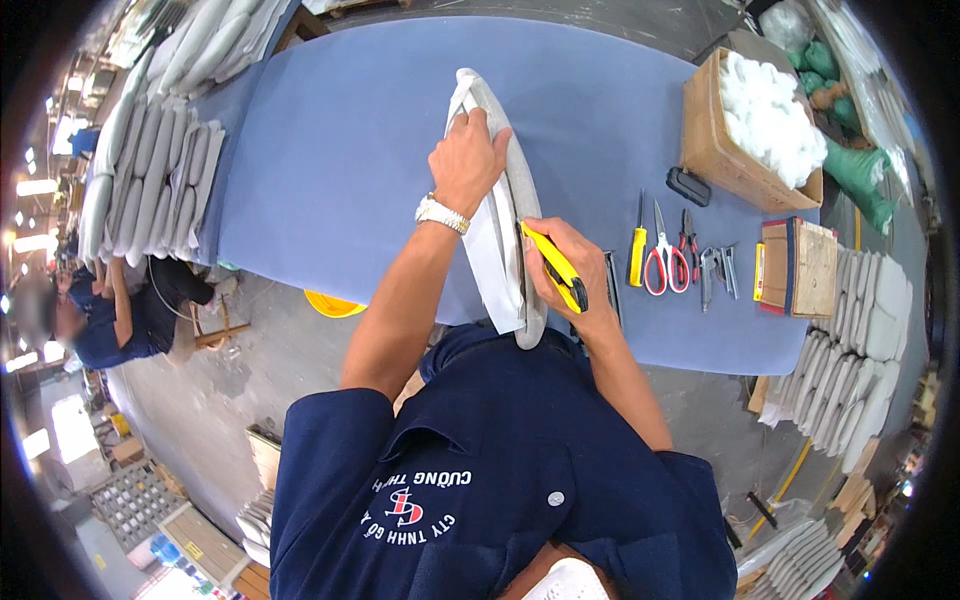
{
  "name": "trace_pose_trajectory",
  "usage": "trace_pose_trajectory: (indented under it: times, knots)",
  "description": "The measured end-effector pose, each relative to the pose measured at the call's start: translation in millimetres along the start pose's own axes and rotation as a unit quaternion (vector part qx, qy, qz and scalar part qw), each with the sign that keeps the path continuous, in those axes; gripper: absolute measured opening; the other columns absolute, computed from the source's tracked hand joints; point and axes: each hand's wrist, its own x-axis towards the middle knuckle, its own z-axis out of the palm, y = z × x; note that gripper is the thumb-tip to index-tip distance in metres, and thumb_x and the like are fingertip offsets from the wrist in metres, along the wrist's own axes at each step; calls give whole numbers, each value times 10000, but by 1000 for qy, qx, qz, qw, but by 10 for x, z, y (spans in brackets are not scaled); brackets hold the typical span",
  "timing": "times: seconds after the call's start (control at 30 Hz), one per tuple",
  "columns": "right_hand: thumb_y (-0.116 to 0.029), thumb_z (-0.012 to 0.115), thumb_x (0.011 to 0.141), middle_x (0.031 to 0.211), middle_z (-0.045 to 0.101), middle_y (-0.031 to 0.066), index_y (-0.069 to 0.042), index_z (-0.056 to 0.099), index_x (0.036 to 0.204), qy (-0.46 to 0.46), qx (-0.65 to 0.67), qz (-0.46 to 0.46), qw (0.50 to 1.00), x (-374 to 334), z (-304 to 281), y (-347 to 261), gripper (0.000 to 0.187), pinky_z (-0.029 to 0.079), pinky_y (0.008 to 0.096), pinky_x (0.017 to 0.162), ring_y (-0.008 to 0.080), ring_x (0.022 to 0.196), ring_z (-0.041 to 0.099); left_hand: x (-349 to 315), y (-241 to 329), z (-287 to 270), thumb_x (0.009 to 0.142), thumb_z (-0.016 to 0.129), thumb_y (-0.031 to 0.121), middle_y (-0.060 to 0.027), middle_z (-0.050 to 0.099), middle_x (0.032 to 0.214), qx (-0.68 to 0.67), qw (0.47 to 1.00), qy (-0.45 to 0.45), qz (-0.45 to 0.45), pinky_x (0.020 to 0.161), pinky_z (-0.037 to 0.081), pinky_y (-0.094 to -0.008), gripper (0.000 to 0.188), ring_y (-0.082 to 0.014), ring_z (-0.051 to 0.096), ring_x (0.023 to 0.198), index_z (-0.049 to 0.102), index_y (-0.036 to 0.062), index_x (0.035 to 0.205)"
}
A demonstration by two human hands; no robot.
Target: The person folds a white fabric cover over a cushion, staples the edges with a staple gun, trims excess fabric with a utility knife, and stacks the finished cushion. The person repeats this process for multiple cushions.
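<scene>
A long, narrow grey padded cushion [522, 185] stands on its edge on the blue-covered table [340, 160], its near end close to my body. A white fabric flap [488, 258] hangs along its left side. My left hand [468, 160] grips the far half of the cushion, fingers curled over the fabric and thumb on the right. In my right hand [572, 268] is a yellow and black utility knife [550, 255], its front end at the cushion's edge near the flap. Whether the blade touches the fabric is too small to tell.
Right of my hand lie a yellow-handled screwdriver [637, 255], red-handled scissors [660, 265], pliers [688, 240] and a black case [688, 187]. A cardboard box [705, 120] holds white stuffing. Grey cushions [165, 180] are piled at left, near a seated person [120, 310].
</scene>
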Motion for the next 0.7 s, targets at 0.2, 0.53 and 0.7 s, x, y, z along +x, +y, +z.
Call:
trace_pose_trajectory:
  times: [0.2,0.53,0.7]
  knots:
    - [-81,684,925,908,728,144,-29,700,1088,-8,-1,12,1000,4,-30,2,172,559,350,666,301,736,715,-104,-68,23,1012,668,289,-117,732,993,-177,983,44,36,680,548,-397,265,-242,713,824,666,27,973]
    - [-87,687,923,930,738,140,-22,699,1100,-21,13,52,998,-11,-56,29,190,554,330,666,251,735,714,-697,-107,-118,998,712,307,-99,747,1015,-426,877,-142,-171,696,536,-275,376,-151,686,818,699,-4,1209]
    - [-88,683,934,901,735,130,-15,701,1119,-18,-8,44,999,-16,-38,37,199,533,294,653,201,697,690,-640,65,-160,908,791,253,-113,733,952,-205,973,-103,9,716,542,-324,255,-153,669,757,755,18,999]
